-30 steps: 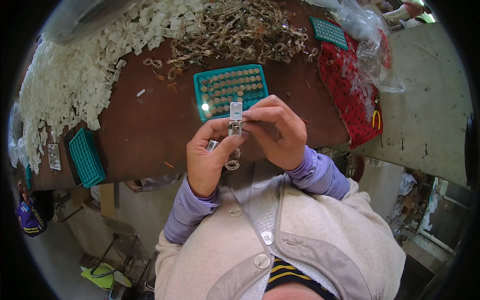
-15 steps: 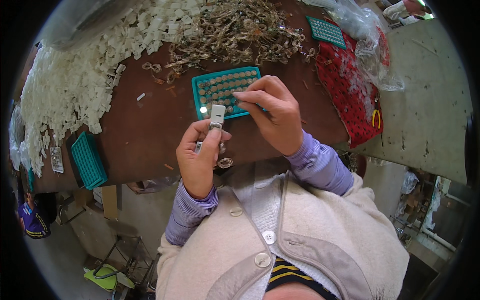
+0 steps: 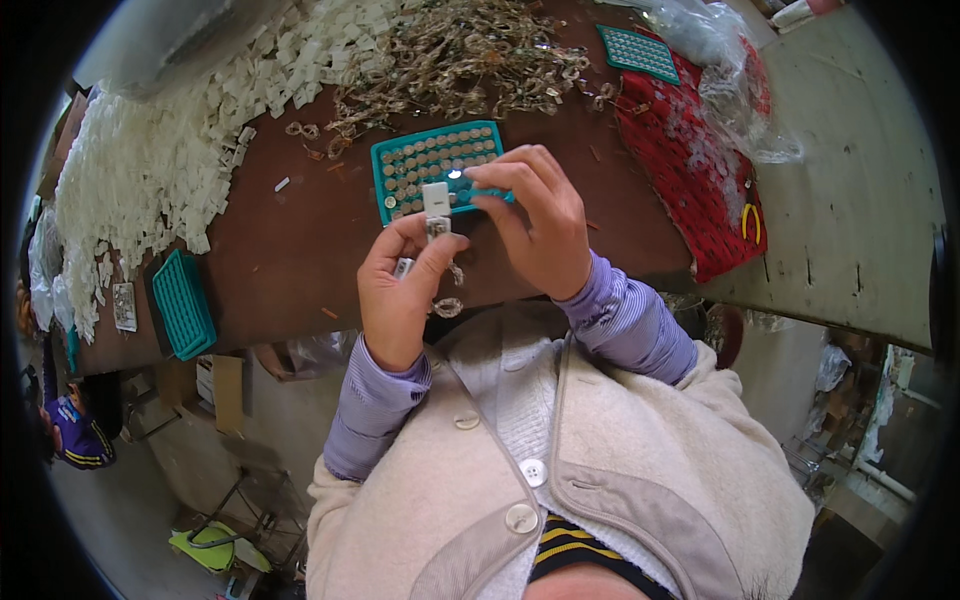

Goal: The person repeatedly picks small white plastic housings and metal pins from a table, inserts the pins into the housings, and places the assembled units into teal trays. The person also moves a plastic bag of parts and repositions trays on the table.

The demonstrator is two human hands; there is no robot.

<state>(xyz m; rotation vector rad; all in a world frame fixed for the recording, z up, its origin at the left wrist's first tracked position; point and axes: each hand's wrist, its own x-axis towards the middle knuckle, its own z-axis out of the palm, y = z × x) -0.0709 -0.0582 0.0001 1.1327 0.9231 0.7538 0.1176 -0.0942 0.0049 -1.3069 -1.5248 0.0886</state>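
Note:
My left hand [image 3: 398, 285] grips a small white plastic battery case [image 3: 437, 200] with its lid swung up, thumb against its lower part. Below that hand dangles a loop of clear coated wire [image 3: 447, 308]. Another white piece shows between its fingers. My right hand [image 3: 540, 215] is beside the case, index finger and thumb brought together in a pinch over the teal tray [image 3: 376, 160]. What the fingertips hold is too small to make out. Rows of round button cells [image 3: 432, 157] fill much of the tray, and one shines brightly by my right fingertips.
White plastic cases [image 3: 150, 170] are heaped at the left, tangled clear wire bundles [image 3: 455, 65] at the back. Stacked teal trays [image 3: 184, 305] stand at the left edge. Another teal tray [image 3: 638, 54], red cloth [image 3: 680, 180] and yellow-handled pliers [image 3: 750, 222] lie right. A person [image 3: 78, 430] is far left.
The view has shifted slightly. My right hand has moved a little closer to the case, and my left hand still holds the case with its lid up.

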